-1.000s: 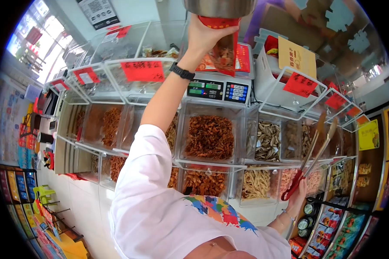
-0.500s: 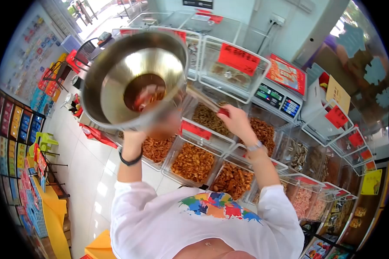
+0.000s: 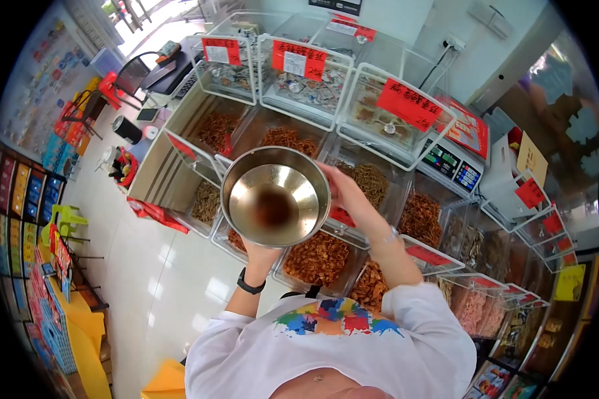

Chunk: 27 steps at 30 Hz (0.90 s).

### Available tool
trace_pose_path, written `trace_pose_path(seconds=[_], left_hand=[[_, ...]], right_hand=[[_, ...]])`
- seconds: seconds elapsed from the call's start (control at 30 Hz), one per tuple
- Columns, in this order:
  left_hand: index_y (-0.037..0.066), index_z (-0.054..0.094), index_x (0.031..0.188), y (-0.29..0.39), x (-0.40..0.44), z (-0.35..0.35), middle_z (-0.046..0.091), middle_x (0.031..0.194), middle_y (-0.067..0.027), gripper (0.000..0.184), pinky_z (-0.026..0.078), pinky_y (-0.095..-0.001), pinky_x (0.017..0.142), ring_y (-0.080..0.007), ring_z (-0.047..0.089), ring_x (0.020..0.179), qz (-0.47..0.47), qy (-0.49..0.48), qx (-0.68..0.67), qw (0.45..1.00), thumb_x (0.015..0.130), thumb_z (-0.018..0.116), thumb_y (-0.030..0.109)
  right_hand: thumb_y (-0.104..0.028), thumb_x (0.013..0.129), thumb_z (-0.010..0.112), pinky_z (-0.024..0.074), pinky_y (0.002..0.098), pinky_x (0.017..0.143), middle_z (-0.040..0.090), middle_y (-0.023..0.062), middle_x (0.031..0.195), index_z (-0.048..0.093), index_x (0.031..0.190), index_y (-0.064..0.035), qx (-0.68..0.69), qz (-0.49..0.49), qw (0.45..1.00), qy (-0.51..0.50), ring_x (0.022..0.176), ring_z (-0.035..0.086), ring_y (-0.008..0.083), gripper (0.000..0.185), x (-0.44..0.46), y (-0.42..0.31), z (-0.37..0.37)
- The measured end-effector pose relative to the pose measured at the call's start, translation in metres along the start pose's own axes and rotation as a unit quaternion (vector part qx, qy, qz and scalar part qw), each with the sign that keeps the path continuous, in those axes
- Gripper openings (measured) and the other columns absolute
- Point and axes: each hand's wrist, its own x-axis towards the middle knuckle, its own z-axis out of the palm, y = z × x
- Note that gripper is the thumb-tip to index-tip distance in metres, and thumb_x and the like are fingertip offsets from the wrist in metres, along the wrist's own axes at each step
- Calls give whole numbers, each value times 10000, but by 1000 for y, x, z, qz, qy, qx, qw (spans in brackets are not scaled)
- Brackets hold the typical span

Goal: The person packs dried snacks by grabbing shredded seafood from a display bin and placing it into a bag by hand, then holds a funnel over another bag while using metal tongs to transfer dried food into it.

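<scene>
A wide metal funnel (image 3: 306, 199), round and shiny inside with a dark blurred centre, is held up over the food bins. Beneath its front rim is my left hand (image 3: 262, 253), below a black wristband; its fingers are hidden by the funnel, which it supports. My right hand (image 3: 345, 193) is closed at the funnel's right rim, its fingertips partly hidden behind the metal. Whether it holds the tongs cannot be seen. Just below the funnel is a bin of reddish-brown dried food (image 3: 316, 258). A bin of greenish-brown dried strips (image 3: 369, 183) lies right of my right hand.
Clear lidded bins with red labels (image 3: 298, 61) line the back. The scale (image 3: 451, 163) stands at the right, beside a white box (image 3: 506, 193). A black cup (image 3: 126, 130) is at the left end. Tiled floor (image 3: 140, 266) shows at the lower left.
The funnel has moved down and right from its raised place, with my left hand under it. My right hand has moved left to its rim. The tongs seen earlier are no longer clearly visible.
</scene>
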Motion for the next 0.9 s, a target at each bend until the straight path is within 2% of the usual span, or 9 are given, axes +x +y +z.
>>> trace_pose_path(seconds=[0.1, 0.2, 0.23, 0.37, 0.47, 0.6, 0.7, 0.83, 0.9], left_hand=[[-4, 492, 1335, -2, -1, 17, 600, 1249, -138, 828, 445, -393, 1012, -274, 582, 1156, 1, -10, 49, 999, 637, 897, 180], [-6, 475, 1358, 1, 0, 39, 590, 1278, -145, 828, 436, -390, 1027, -265, 575, 1177, -1, -11, -3, 1000, 658, 885, 159], [-6, 475, 1358, 0, -1, 45, 590, 1278, -145, 828, 436, -390, 1027, -265, 575, 1177, 0, -22, -7, 1000, 658, 885, 159], [5, 403, 1421, 1, -17, 67, 515, 1376, -151, 928, 430, -390, 1044, -260, 534, 1231, -4, -32, -19, 999, 650, 902, 133], [-9, 468, 1369, 1, -23, 80, 549, 1340, -160, 819, 414, -393, 1055, -263, 542, 1231, -18, 2, -40, 999, 678, 875, 156], [7, 308, 1446, 4, -20, 87, 411, 1437, -159, 1044, 361, -418, 1102, -289, 445, 1313, 11, 8, 65, 998, 598, 913, 88], [15, 300, 1413, 1, -28, 87, 433, 1385, -177, 1014, 387, -418, 1099, -300, 470, 1281, -23, -16, -10, 1000, 597, 902, -12], [35, 302, 1428, 19, -32, 87, 456, 1377, -174, 951, 447, -410, 1064, -293, 495, 1263, -61, -58, -43, 996, 638, 815, -103], [38, 303, 1430, 14, -38, 88, 449, 1386, -171, 955, 441, -409, 1070, -294, 486, 1273, -58, -64, -13, 996, 636, 816, -101]], right_hand=[[-534, 1010, 432, 534, 281, 497, 243, 155, 1589, 23, 1594, -171, 133, -33, 988, -65, 945, 679, 264, 800, -67, -18, 30], [-405, 1003, 493, 562, 292, 531, 216, 145, 1597, -18, 1592, -214, 142, -42, 989, 3, 957, 684, 275, 803, -92, -25, 47], [-231, 977, 527, 596, 312, 583, 210, 127, 1593, -1, 1591, -226, 177, -26, 984, 24, 1037, 656, 274, 810, -94, -19, 45], [-106, 960, 524, 624, 346, 672, 320, 113, 1532, 57, 1586, -209, 245, -11, 961, 129, 1188, 564, 250, 788, -101, -17, 44], [-110, 962, 521, 621, 381, 708, 386, 112, 1486, 83, 1584, -201, 267, -23, 956, 118, 1147, 593, 242, 766, -104, -9, 25], [-132, 909, 587, 608, 402, 707, 488, 115, 1397, 145, 1574, -172, 375, -47, 921, 92, 1075, 635, 246, 799, -119, -21, -16], [-211, 860, 624, 435, 448, 1106, 496, 156, 1423, 337, 1493, -33, 365, -172, 885, 232, 1280, 536, 291, 717, -154, -46, -54], [-279, 913, 584, 622, 460, 634, 662, 147, 1095, 581, 1194, -29, 307, -348, 819, 337, 926, 683, 292, 377, -188, -80, -156], [-262, 958, 566, 595, 425, 732, 662, 159, 1164, 542, 1293, -31, 223, -379, 825, 354, 972, 671, 280, 408, -185, -92, -231]])
